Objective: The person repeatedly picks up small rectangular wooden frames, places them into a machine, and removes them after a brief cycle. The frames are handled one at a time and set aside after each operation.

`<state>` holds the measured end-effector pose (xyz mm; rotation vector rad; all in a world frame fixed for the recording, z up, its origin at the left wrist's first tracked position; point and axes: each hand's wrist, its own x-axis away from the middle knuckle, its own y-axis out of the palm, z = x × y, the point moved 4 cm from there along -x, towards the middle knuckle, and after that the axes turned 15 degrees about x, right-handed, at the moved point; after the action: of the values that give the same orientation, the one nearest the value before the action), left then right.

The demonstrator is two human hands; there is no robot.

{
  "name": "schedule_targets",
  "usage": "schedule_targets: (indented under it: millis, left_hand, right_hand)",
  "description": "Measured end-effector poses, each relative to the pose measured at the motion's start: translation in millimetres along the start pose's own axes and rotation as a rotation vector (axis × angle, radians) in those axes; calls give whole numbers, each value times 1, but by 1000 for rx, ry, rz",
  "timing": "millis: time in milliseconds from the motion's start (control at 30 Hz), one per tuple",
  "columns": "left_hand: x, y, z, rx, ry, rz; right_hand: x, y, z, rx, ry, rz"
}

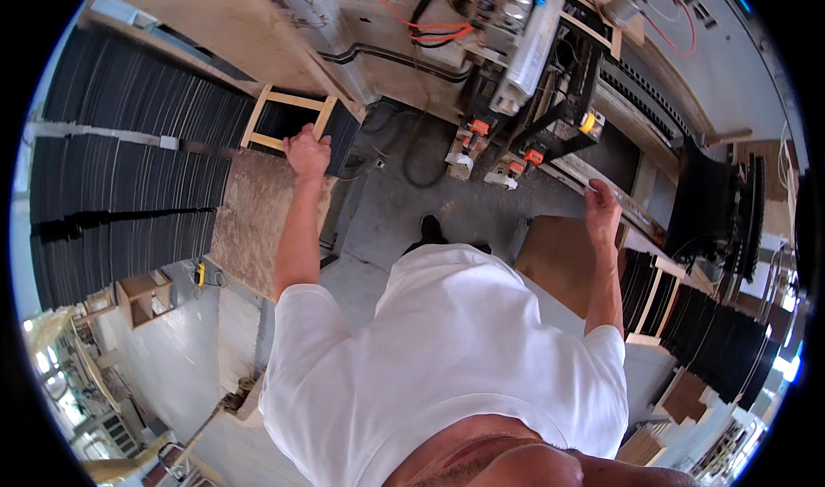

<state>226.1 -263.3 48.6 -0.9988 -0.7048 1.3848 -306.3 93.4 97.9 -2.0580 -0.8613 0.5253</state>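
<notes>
Two black stacks (129,191) stood far left; wooden frame (325,116) at the upper one's right end, left hand (308,152) gripping its near corner; a weak grip could have let it slip; floor hose (407,162), a likely trip hazard, lay near the machine (524,83); right hand (603,203), curled beside a rail (640,221), contents unclear.

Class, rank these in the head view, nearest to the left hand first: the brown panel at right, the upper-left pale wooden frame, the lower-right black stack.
From the left hand:
1. Pale wooden frame, upper left, at the hand
2. Brown panel, right of centre
3. Black stack, lower right, beyond the panel
</notes>
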Motion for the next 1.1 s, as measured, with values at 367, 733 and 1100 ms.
schedule_targets:
  millis: [367, 733, 1100]
  left_hand:
    - [56, 4, 86, 123, 218, 225]
    - [190, 152, 251, 878, 129, -490]
    - [93, 162, 433, 1133, 102, -574]
  right_hand:
    - [84, -145, 86, 413, 132, 259]
    - [185, -185, 172, 544, 442, 301]
    - [182, -213, 156, 344, 469, 440]
